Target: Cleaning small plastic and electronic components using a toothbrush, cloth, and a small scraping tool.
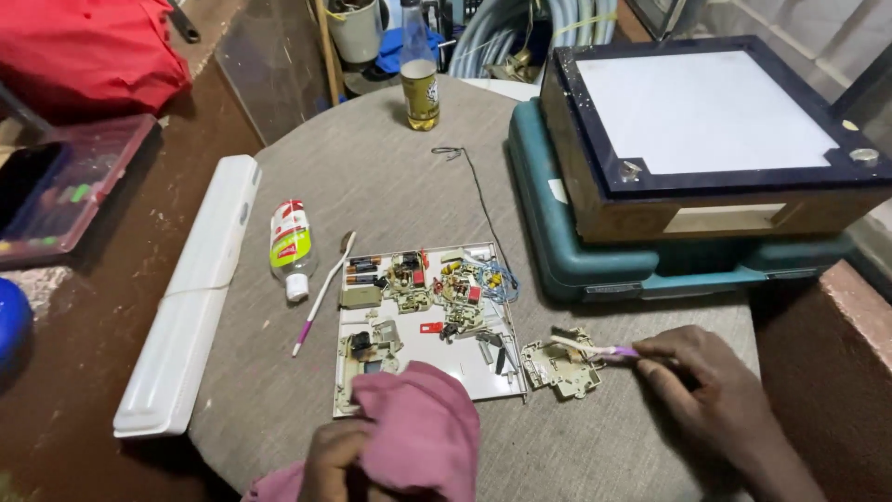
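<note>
**Cloth in your left hand, brush in your right, circuit boards between**

At the far left of the round grey table lies a long white plastic cover. Beside it a small bottle with a red and green label lies on its side, and next to that a spare purple-handled brush.

Your left hand is closed around a bunched pink cloth, at the near edge of a white tray. The tray carries several small circuit boards and loose parts.

Just right of the tray, a separate beige circuit board rests on the table. Your right hand pinches a purple-handled toothbrush between fingers and thumb, with the brush head resting on that board.

Behind stands a teal case with a wooden light box on top, and a glass bottle at the far edge.
</note>
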